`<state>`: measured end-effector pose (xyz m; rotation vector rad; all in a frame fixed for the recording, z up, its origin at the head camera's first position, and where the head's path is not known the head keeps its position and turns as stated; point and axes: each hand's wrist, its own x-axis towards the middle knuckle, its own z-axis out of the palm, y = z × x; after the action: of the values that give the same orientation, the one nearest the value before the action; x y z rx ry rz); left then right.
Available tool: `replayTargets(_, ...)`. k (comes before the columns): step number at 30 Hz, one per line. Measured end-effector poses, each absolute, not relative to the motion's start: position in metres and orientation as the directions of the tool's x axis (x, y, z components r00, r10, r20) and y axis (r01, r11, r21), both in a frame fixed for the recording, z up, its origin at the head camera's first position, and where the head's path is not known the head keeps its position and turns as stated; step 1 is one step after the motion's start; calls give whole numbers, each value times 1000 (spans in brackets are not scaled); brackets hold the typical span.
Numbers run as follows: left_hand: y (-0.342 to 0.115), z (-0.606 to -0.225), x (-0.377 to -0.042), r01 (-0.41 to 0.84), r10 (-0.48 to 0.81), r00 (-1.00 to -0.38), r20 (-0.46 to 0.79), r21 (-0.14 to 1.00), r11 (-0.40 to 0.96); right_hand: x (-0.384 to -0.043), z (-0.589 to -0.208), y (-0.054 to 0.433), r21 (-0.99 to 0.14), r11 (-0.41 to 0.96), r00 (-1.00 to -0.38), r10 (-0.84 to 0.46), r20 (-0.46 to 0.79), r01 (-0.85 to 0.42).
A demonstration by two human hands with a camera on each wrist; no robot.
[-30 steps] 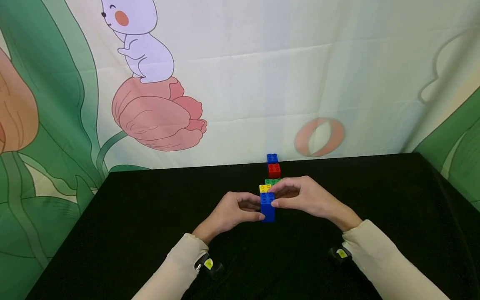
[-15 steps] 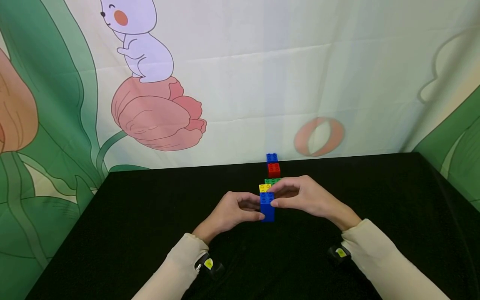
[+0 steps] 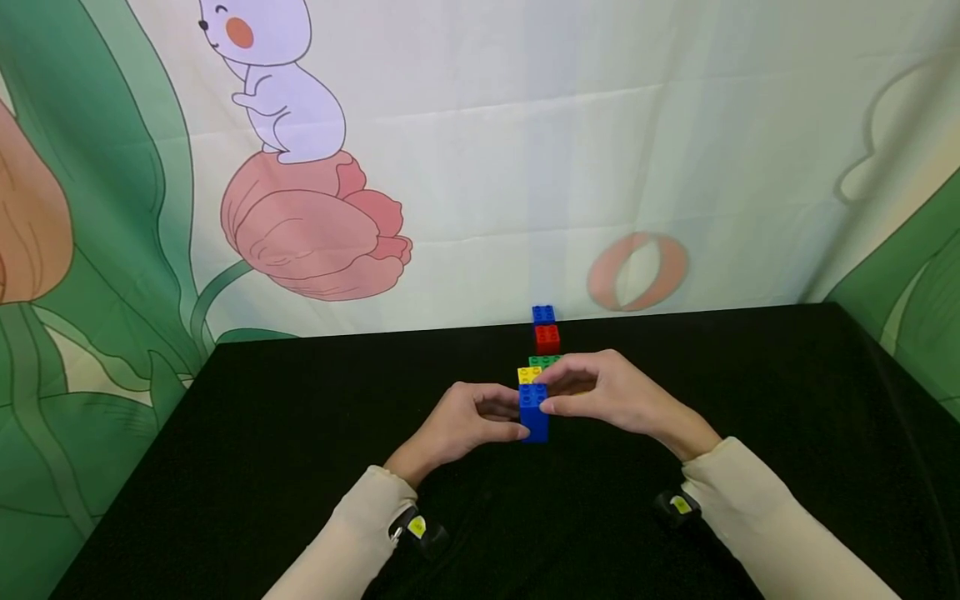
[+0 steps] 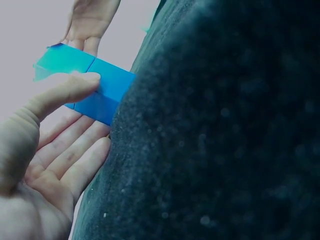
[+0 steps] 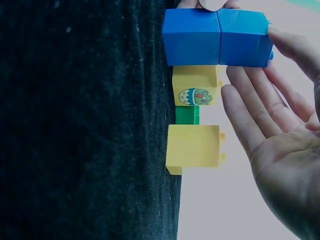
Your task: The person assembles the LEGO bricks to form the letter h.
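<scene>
Two blue blocks, one on the other, at mid table, between the hands, on the near side of the block group. Lower blue block [image 5: 191, 40] looks to be standing on the black cloth [image 3: 337, 392]; upper blue block [image 5: 244, 42] flush on it, thin seam, studs up.

Left hand [image 3: 461, 425]: grasping the stack from the left, thumb on the near face about at the seam, fingers stretched along the far side.

Right hand [image 3: 618, 396]: pinching the upper block from the right, thumb near its studded top, fingers reaching behind. Whether either hand is pressing, cannot tell.

Just beyond the stack, a yellow block [image 5: 192, 85] with a printed picture. Farther, a green block [image 3: 544, 361], partly covered by the right hand in the head view. A plain yellow block [image 5: 193, 145] shows in the right wrist view only. Farther still, a red block [image 3: 547, 338], then another blue block [image 3: 543, 314] close to the table's far edge.

Cream sleeves [image 3: 341, 533] on both arms. Behind the table, a pale curtain [image 3: 465, 167], printed bear [image 3: 296, 108] on a pink flower [image 3: 311, 233] to the left
</scene>
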<state>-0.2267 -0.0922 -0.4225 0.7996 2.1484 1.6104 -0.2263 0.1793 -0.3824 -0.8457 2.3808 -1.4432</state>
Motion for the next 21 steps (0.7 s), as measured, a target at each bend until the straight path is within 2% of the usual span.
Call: replayTargets(21, -92, -423, -226, 207, 602, -798, 36, 954, 217, -226, -383, 180, -872, 349, -811, -578, 88, -343)
